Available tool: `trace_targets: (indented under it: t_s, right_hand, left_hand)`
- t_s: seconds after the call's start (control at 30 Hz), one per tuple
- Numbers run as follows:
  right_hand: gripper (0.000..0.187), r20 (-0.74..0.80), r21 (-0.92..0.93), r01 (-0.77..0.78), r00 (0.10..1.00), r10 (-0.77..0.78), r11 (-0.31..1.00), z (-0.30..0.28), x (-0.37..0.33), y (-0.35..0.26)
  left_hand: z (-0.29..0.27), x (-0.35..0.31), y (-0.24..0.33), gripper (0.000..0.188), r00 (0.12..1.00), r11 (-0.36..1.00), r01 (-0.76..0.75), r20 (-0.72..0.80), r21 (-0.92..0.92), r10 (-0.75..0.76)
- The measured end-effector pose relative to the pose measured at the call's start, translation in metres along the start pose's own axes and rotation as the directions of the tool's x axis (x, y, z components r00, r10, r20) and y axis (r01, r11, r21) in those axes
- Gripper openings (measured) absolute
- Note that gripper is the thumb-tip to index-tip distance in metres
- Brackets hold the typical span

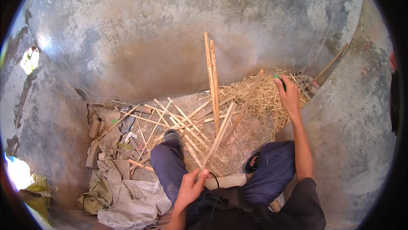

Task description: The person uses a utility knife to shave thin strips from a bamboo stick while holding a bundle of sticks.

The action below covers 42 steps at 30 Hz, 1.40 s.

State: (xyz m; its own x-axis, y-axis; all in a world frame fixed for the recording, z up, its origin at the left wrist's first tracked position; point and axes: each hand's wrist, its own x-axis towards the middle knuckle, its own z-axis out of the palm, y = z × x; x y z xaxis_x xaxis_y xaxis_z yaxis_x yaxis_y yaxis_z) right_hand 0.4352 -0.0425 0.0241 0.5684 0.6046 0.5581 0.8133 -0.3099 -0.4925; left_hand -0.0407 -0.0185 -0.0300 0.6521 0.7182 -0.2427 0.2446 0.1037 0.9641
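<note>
My left hand [192, 186] is closed around the lower end of a pale split bamboo stick [220, 133], which slants up and away to the right. A browner stick [245, 104] rises just behind it; whether that one is in my hand too cannot be told. My right hand [288, 94] is raised at the right, apart from the sticks, with its fingers closed on a small green-and-black object [279, 80] whose kind is unclear. Two tall bamboo strips [212, 77] stand upright between my feet and the far wall.
Several cut strips [182, 126] lie crossed on the ground ahead. Straw-like shavings [263, 96] are heaped at the far right. Crumpled pale sacking [136, 202] lies at my left near short wood pieces [95, 130]. Rough grey walls [170, 51] close in on the sides and front.
</note>
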Motion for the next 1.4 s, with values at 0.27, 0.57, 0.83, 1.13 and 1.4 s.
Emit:
trace_targets:
  t_s: [0.27,0.57,0.83,1.13,1.4]
  right_hand:
    - [0.038,0.367,0.697,-0.244,0.929,-0.043,0.674,0.01,-0.076,-0.089]
    - [0.029,0.435,0.765,-0.398,0.899,0.049,0.507,0.009,-0.097,-0.117]
    - [0.035,0.33,0.693,-0.157,0.937,-0.116,0.704,0.008,-0.112,-0.114]
    - [0.031,0.153,0.324,0.423,0.859,-0.489,0.846,0.008,-0.147,-0.143]
    - [0.03,0.132,0.243,0.436,0.87,-0.474,0.867,0.0,-0.149,-0.155]
  left_hand:
    - [0.004,0.027,0.029,0.032,0.998,0.999,0.023,0.058,-0.049,-0.02]
    - [0.015,0.031,0.041,0.026,0.99,0.984,-0.135,0.049,0.119,0.13]
    - [0.014,0.032,0.047,0.023,0.974,0.965,-0.208,-0.059,0.16,0.22]
    - [0.032,0.032,0.055,0.018,0.866,0.855,-0.35,-0.216,0.382,0.451]
    - [0.043,0.031,0.056,0.018,0.817,0.829,-0.383,-0.269,0.408,0.51]
